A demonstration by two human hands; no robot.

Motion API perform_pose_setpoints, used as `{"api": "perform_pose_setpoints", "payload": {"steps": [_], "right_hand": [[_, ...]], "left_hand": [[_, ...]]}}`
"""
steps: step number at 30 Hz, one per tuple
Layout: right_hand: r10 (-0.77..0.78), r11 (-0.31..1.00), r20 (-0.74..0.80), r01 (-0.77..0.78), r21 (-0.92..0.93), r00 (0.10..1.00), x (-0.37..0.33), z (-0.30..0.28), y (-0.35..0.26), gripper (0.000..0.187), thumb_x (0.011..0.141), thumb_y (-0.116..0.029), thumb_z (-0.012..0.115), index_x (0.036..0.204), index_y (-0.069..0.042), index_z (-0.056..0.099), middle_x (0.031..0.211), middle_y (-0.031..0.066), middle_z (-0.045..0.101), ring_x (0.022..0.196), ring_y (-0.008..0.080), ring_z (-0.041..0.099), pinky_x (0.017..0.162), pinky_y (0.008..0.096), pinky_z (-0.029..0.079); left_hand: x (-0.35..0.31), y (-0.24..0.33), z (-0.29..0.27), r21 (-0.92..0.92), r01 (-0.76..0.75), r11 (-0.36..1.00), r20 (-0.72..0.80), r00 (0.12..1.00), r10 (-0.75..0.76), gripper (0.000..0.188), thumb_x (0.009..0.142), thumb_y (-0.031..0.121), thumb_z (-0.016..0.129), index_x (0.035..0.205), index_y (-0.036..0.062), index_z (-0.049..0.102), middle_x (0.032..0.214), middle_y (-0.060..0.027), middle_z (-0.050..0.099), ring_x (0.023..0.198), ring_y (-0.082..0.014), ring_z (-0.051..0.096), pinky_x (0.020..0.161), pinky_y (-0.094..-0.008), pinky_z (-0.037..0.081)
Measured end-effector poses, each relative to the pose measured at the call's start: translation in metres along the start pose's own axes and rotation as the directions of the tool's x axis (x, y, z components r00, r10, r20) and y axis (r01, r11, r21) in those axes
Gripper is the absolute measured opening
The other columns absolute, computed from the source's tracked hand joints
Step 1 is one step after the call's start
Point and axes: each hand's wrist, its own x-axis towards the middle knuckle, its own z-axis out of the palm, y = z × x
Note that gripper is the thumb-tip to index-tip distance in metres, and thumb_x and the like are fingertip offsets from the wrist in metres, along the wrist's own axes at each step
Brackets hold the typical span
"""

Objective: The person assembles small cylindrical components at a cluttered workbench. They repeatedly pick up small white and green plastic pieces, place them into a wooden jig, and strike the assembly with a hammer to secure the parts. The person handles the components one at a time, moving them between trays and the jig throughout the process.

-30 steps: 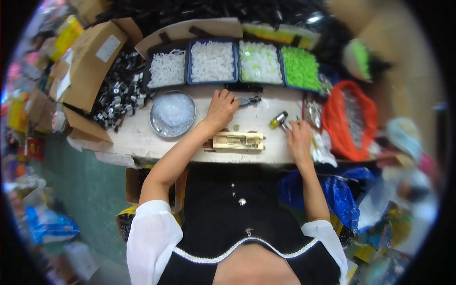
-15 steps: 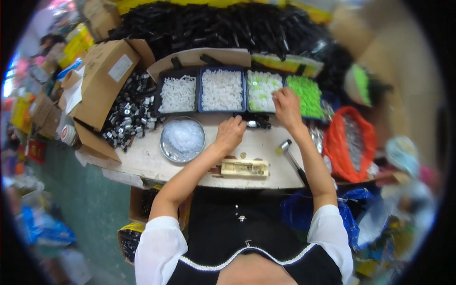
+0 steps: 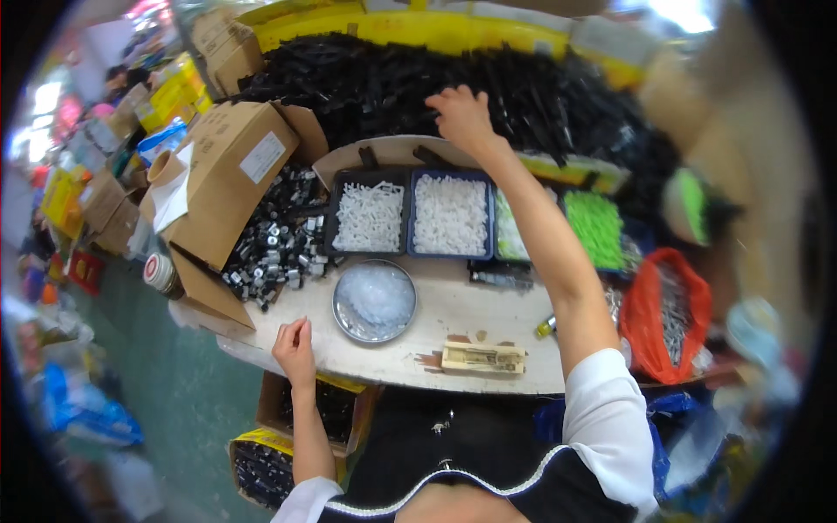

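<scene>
My right hand (image 3: pixel 465 118) is stretched far forward over a big heap of long black plastic pieces (image 3: pixel 384 83), its fingers apart and bent downward. At the table's left front edge, my left hand (image 3: pixel 296 353) is closed with fingers curled in; whatever it may hold is hidden. Just right of it stands a round metal bowl (image 3: pixel 413 318) of clear, whitish small pieces. A cream-coloured block fixture (image 3: pixel 482 357) with a slotted middle lies near the front edge. Dark and clear cylindrical parts (image 3: pixel 501 277) lie below the trays, partly behind my right forearm.
Side-by-side trays hold white sticks (image 3: pixel 370 216), white pieces (image 3: pixel 450 215), mixed white-green pieces and green pieces (image 3: pixel 595 228). A cardboard box (image 3: pixel 228 174) stands left beside silver-black caps (image 3: pixel 281 240). An orange-red bag (image 3: pixel 639 327) sits right. A hammer's yellowish tip (image 3: pixel 546 327) shows beside my right arm.
My right hand has gone from the trays forward to the black heap. My left hand has left the black parts and moved left, toward the front edge. The view has tilted upward.
</scene>
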Motion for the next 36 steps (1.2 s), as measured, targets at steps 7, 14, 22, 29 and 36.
{"api": "perform_pose_setpoints", "payload": {"steps": [7, 14, 22, 29, 36], "right_hand": [[0.013, 0.995, 0.075, -0.005, -0.105, 0.997, 0.022, 0.03, 0.002, 0.019, 0.071, -0.016, 0.062, 0.089, -0.015, 0.067, 0.092, 0.0046, 0.062, 0.098, 0.026, 0.053, 0.076, 0.0518, 0.036], [0.585, 0.378, 0.087, -0.367, 0.85, 0.806, 0.026, -0.02, 0.081, 0.024, 0.071, -0.017, 0.074, 0.072, 0.0, 0.058, 0.067, 0.0048, 0.057, 0.065, 0.0171, 0.052, 0.06, 0.0299, 0.04], [0.701, -0.043, 0.245, -0.303, 0.952, 0.67, -0.014, -0.051, 0.117, 0.021, 0.079, -0.023, 0.071, 0.072, -0.013, 0.053, 0.073, -0.0029, 0.056, 0.069, 0.0124, 0.056, 0.057, 0.0301, 0.044], [0.601, -0.284, 0.413, -0.3, 0.911, 0.684, -0.073, -0.079, 0.099, 0.018, 0.08, -0.018, 0.07, 0.088, -0.01, 0.056, 0.079, -0.0012, 0.057, 0.069, 0.0128, 0.056, 0.056, 0.0285, 0.044], [0.451, -0.188, 0.63, -0.622, 0.76, 0.632, -0.143, -0.075, 0.087, 0.016, 0.081, -0.022, 0.068, 0.078, -0.01, 0.057, 0.077, -0.0016, 0.055, 0.067, 0.0105, 0.054, 0.056, 0.0278, 0.044]], "left_hand": [[0.001, -0.014, -0.007, 0.037, -0.022, 0.999, -0.011, 1.0, 0.022, 0.006, 0.079, 0.002, 0.063, 0.084, -0.0014, 0.064, 0.067, -0.0031, 0.052, 0.058, -0.0094, 0.046, 0.052, -0.0237, 0.037], [0.001, -0.03, -0.011, -0.208, 0.179, 0.962, -0.023, 0.982, -0.188, 0.007, 0.082, 0.004, 0.063, 0.085, -0.0017, 0.065, 0.071, 0.0011, 0.053, 0.059, -0.0048, 0.045, 0.048, -0.0192, 0.038], [-0.002, -0.011, 0.0, -0.32, 0.192, 0.928, 0.039, 0.981, -0.189, 0.007, 0.082, 0.005, 0.063, 0.086, -0.0014, 0.065, 0.073, 0.0013, 0.053, 0.06, -0.0039, 0.046, 0.048, -0.0182, 0.04], [-0.009, 0.005, 0.003, -0.35, 0.238, 0.906, 0.088, 0.971, -0.221, 0.008, 0.083, 0.005, 0.062, 0.087, -0.0022, 0.064, 0.075, 0.0005, 0.055, 0.06, -0.004, 0.046, 0.05, -0.0181, 0.039], [-0.018, 0.021, 0.015, -0.357, 0.248, 0.901, 0.156, 0.966, -0.204, 0.008, 0.083, 0.005, 0.062, 0.087, -0.0015, 0.064, 0.074, 0.0009, 0.054, 0.059, -0.0041, 0.046, 0.05, -0.0185, 0.038]]}}
